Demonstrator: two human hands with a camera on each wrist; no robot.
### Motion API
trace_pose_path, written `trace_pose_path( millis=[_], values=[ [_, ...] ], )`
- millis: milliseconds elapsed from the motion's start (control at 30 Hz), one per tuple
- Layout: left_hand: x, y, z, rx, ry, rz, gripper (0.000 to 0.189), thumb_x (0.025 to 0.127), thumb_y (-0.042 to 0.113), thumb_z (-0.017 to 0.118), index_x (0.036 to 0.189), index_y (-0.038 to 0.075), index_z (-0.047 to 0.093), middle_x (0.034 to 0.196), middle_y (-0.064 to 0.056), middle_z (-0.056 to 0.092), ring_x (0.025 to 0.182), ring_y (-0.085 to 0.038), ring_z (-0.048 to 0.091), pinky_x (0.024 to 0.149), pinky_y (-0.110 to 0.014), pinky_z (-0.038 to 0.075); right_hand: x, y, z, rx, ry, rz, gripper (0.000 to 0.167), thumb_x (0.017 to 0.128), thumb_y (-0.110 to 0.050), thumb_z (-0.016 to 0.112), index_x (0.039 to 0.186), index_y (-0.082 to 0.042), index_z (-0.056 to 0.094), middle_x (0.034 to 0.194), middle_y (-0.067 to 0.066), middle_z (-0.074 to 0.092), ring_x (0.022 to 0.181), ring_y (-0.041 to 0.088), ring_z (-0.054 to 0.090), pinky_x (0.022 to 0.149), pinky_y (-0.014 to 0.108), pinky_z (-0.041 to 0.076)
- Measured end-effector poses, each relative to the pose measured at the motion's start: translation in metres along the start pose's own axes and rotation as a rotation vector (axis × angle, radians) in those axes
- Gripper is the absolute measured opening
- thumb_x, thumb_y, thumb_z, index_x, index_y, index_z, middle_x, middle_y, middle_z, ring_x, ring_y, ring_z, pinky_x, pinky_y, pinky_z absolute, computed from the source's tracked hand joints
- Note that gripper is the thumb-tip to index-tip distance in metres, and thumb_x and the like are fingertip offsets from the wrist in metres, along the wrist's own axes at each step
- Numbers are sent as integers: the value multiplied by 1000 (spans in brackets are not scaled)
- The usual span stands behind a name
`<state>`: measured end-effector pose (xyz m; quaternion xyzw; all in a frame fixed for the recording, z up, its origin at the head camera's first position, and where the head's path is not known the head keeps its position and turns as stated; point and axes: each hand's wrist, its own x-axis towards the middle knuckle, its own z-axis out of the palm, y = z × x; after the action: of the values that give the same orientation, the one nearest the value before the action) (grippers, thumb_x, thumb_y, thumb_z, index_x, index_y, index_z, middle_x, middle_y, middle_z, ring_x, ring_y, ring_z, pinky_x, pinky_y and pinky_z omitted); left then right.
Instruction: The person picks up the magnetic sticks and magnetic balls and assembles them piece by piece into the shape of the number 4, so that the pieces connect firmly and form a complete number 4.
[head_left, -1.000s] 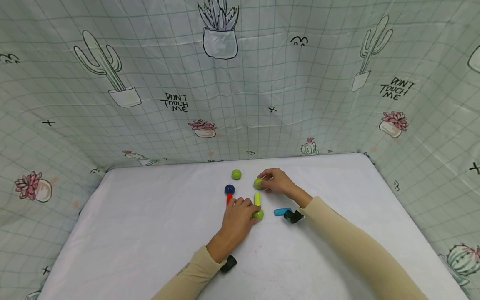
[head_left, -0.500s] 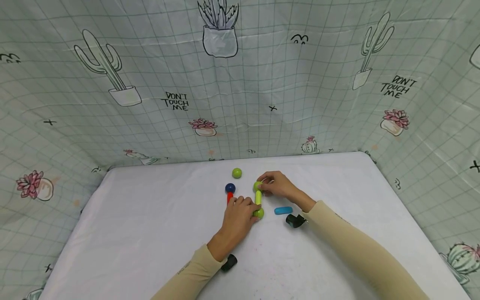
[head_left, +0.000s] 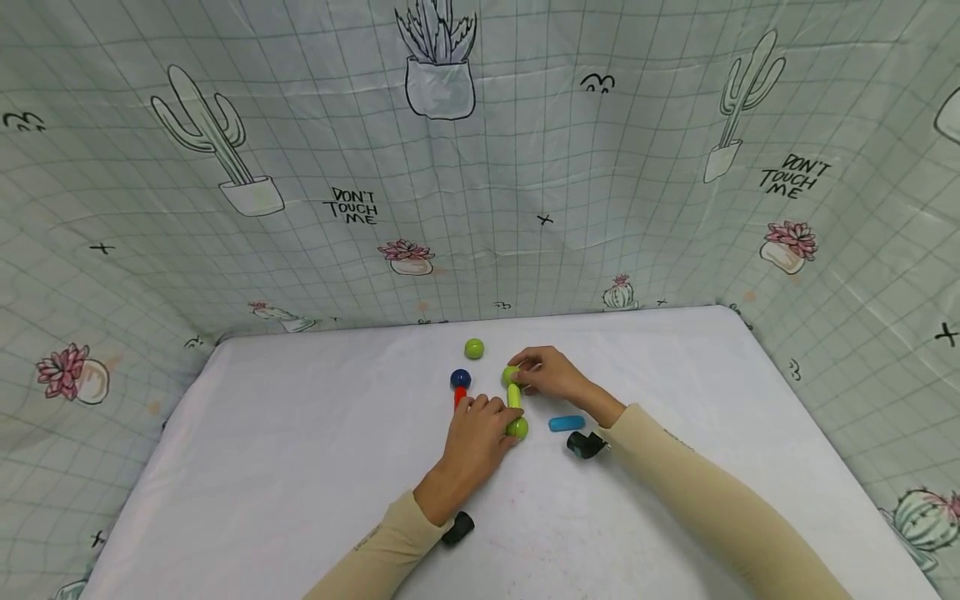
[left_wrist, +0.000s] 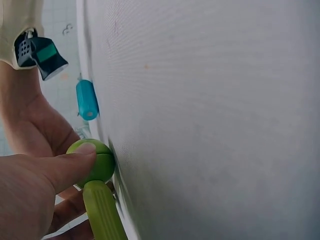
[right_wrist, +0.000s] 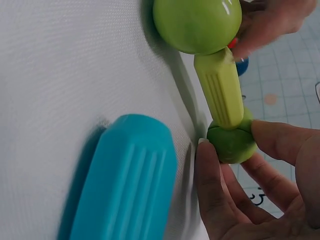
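Note:
Two green balls sit at the two ends of a ribbed yellow-green rod [right_wrist: 220, 90]. My left hand [head_left: 474, 437] pinches the near green ball [left_wrist: 102, 167], its thumb lying over the ball in the left wrist view. At the rod's far end, my right hand [head_left: 552, 372] holds the other green ball [right_wrist: 232, 145] between thumb and fingers. A red rod [head_left: 460, 396] with a dark blue ball [head_left: 461, 378] at its far end lies just beyond my left hand, which partly hides it. The right wrist view shows the near green ball [right_wrist: 197, 22] up close.
A blue ribbed rod [head_left: 566, 423] lies on the white table [head_left: 315, 450], near my right wrist. Another green ball [head_left: 474, 348] stands farther back. Black wrist cameras [head_left: 585, 445] hang under both sleeves. A patterned cloth [head_left: 480, 183] hangs behind the table.
My right hand has brought its green ball toward me onto the far end of the yellow-green rod, then shifted slightly left with it. The left hand has stayed in place.

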<state>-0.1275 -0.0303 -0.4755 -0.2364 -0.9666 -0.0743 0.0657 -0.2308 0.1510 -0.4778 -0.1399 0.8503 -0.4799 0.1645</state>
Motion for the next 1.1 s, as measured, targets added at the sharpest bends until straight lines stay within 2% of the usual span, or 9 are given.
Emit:
trace_pose_path(
  millis=[300, 433, 533, 667, 833, 1000, 1100],
  values=[
    [1, 1, 0, 19, -18, -8, 37, 88, 34, 88, 123, 25, 81, 109, 4, 73, 105, -18, 63, 94, -37, 48, -6, 0, -3, -75, -13, 0, 36, 101, -5, 67, 136, 7, 65, 122, 24, 67, 100, 29, 73, 81, 34, 62],
    [2, 1, 0, 16, -26, -13, 39, 88, 34, 88, 125, 25, 80, 110, 3, 73, 105, -18, 63, 95, -37, 48, -17, 3, -7, -158, 9, -33, 36, 100, -6, 69, 134, 6, 65, 119, 22, 70, 100, 31, 73, 80, 37, 62],
    [1, 1, 0, 15, -28, -10, 39, 88, 34, 88, 125, 25, 80, 110, 3, 73, 104, -18, 62, 93, -36, 48, -29, 6, -12, -209, 22, -69, 31, 99, -5, 70, 128, 6, 68, 114, 20, 71, 101, 33, 73, 84, 41, 61],
    [1, 0, -1, -5, -23, -8, 38, 89, 32, 87, 125, 23, 80, 109, 3, 73, 102, -17, 62, 90, -35, 48, -43, 10, -18, -265, 16, -95, 24, 98, -5, 71, 121, 4, 71, 107, 14, 73, 98, 30, 73, 88, 43, 60],
    [1, -2, 0, -26, -13, -4, 36, 89, 31, 87, 124, 22, 81, 108, 3, 73, 102, -17, 62, 88, -34, 47, -58, 15, -24, -318, -36, -107, 21, 97, -9, 75, 116, -1, 74, 100, 5, 72, 92, 19, 70, 84, 37, 58],
    [1, -2, -1, -26, 3, 6, 35, 88, 32, 87, 122, 22, 81, 107, 4, 73, 100, -17, 63, 88, -34, 47, -70, 17, -28, -337, -79, -150, 23, 94, -14, 81, 114, -4, 75, 103, 2, 72, 93, 17, 67, 81, 33, 56],
    [1, -3, -1, -26, 14, 14, 35, 89, 32, 87, 122, 23, 81, 107, 4, 74, 99, -17, 63, 87, -34, 47, -75, 18, -26, -358, -78, -189, 24, 92, -12, 83, 113, -3, 75, 104, 2, 72, 93, 18, 66, 82, 33, 56]
  ],
)
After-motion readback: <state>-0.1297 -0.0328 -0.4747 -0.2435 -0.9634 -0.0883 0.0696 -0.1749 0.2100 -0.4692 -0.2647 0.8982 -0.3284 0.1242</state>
